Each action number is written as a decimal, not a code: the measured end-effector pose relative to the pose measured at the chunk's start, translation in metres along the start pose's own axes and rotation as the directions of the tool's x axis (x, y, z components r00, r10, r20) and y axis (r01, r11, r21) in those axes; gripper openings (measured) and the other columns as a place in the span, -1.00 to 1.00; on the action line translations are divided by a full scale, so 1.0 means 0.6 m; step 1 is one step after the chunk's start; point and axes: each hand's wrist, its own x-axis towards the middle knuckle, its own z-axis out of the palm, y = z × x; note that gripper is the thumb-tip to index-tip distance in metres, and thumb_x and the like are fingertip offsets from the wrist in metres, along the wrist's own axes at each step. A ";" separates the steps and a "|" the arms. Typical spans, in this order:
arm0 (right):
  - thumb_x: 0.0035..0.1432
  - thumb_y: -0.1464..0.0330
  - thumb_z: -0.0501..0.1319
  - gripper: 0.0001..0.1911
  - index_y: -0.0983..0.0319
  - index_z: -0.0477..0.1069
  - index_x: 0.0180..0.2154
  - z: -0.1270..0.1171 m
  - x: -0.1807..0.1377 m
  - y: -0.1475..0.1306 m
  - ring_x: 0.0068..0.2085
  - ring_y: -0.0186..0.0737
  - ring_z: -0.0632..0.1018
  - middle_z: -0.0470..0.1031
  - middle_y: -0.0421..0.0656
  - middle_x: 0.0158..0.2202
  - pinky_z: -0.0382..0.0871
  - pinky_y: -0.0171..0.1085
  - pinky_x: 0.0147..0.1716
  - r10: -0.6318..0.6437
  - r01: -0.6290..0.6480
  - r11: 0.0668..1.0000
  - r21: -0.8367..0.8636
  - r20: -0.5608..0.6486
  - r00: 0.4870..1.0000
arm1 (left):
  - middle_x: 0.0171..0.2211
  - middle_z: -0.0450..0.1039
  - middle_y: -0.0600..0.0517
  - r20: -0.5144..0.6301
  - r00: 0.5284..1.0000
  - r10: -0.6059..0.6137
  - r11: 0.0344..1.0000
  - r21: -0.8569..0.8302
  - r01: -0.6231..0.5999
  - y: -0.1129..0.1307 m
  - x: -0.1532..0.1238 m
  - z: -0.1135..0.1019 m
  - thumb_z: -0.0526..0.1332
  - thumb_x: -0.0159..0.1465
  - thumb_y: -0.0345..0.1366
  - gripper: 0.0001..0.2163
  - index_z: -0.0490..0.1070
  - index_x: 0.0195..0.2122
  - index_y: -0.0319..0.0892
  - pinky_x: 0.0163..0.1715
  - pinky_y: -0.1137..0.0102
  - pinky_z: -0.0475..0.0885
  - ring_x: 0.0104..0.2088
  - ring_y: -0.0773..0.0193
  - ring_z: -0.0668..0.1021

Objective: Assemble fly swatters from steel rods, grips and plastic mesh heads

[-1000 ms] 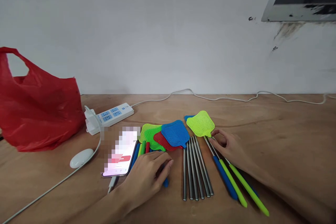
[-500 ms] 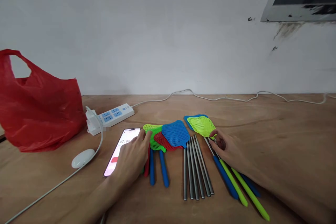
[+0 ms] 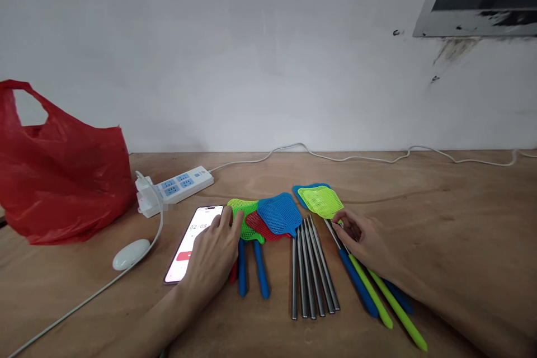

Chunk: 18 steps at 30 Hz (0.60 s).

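My left hand (image 3: 213,254) lies between the phone (image 3: 184,254) and a group of fly swatters, its fingers loosely bent and apart. Its fingertips touch the left edge of a green mesh swatter head (image 3: 247,222). A red head (image 3: 260,226) and a blue head (image 3: 280,213) overlap beside it, with blue handles (image 3: 261,271) below. My right hand (image 3: 364,238) pinches a yellow-green fly swatter near its neck, under the mesh head (image 3: 321,201). Blue and yellow-green handles (image 3: 396,310) fan out below that hand. Several metal rods (image 3: 311,271) lie side by side between the hands.
A red plastic bag (image 3: 62,173) stands at the left. Near it are a white power strip (image 3: 182,184), a white oval device (image 3: 131,254) and its cable. A thin white cord (image 3: 356,158) runs along the wall at the back of the wooden table (image 3: 474,212).
Both hands stay in nearly the same places. The whole view has shifted very slightly, and the swatters and rods lie as before.
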 end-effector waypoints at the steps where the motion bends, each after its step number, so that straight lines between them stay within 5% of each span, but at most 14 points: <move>1: 0.28 0.25 0.12 -0.86 0.15 0.35 -0.31 0.000 0.000 -0.002 -0.59 -0.30 0.30 0.11 -0.37 -0.61 0.08 -0.29 -0.54 0.000 0.000 1.000 0.011 -0.004 1.000 | -0.10 0.38 -0.14 -0.038 0.999 0.003 1.000 -0.017 -0.004 0.001 -0.001 0.003 -0.02 0.35 -0.57 -0.70 0.34 0.00 -0.17 -0.52 0.35 0.44 -0.20 0.01 0.57; 5: 0.29 0.27 0.12 -0.85 0.15 0.35 -0.33 -0.002 0.000 -0.008 -0.59 -0.30 0.31 0.11 -0.37 -0.61 0.09 -0.30 -0.55 -0.008 0.009 0.999 0.051 -0.021 1.000 | -0.15 0.36 -0.08 -0.284 0.958 0.038 0.973 -0.209 -0.101 -0.001 -0.002 0.014 -0.06 0.42 -0.47 -0.77 0.31 -0.04 -0.14 -0.62 0.38 0.34 -0.36 0.11 0.55; 8: 0.30 0.27 0.11 -0.84 0.16 0.36 -0.33 -0.006 0.000 -0.013 -0.59 -0.31 0.30 0.14 -0.35 -0.60 0.11 -0.30 -0.56 -0.018 0.018 0.998 0.052 -0.007 1.000 | -0.19 0.36 -0.02 -0.428 0.903 0.032 0.862 -0.445 -0.242 -0.003 -0.002 0.010 -0.02 0.44 -0.39 -0.84 0.29 -0.05 -0.12 -0.54 0.40 0.36 -0.38 0.19 0.52; 13: 0.28 0.35 0.14 -0.89 0.17 0.42 -0.29 -0.016 -0.005 -0.032 -0.56 -0.31 0.32 0.26 -0.32 -0.57 0.16 -0.30 -0.52 -0.156 0.157 0.987 -0.007 0.104 0.982 | -0.37 0.30 0.12 -0.393 0.919 -0.002 0.578 -0.751 -0.320 0.006 -0.009 -0.009 0.13 0.41 -0.33 -0.98 0.33 -0.20 -0.10 -0.48 0.45 0.31 -0.46 0.32 0.39; 18: 0.25 0.42 0.15 -0.90 0.17 0.44 -0.27 -0.018 -0.013 -0.046 -0.44 -0.26 0.42 0.39 -0.24 -0.48 0.27 -0.27 -0.41 -0.286 0.288 0.958 0.017 0.182 0.941 | -0.33 0.34 0.10 -0.372 0.926 0.072 0.453 -0.814 -0.362 0.025 -0.022 -0.011 0.20 0.36 -0.37 -0.94 0.33 -0.19 -0.10 -0.46 0.46 0.30 -0.43 0.33 0.37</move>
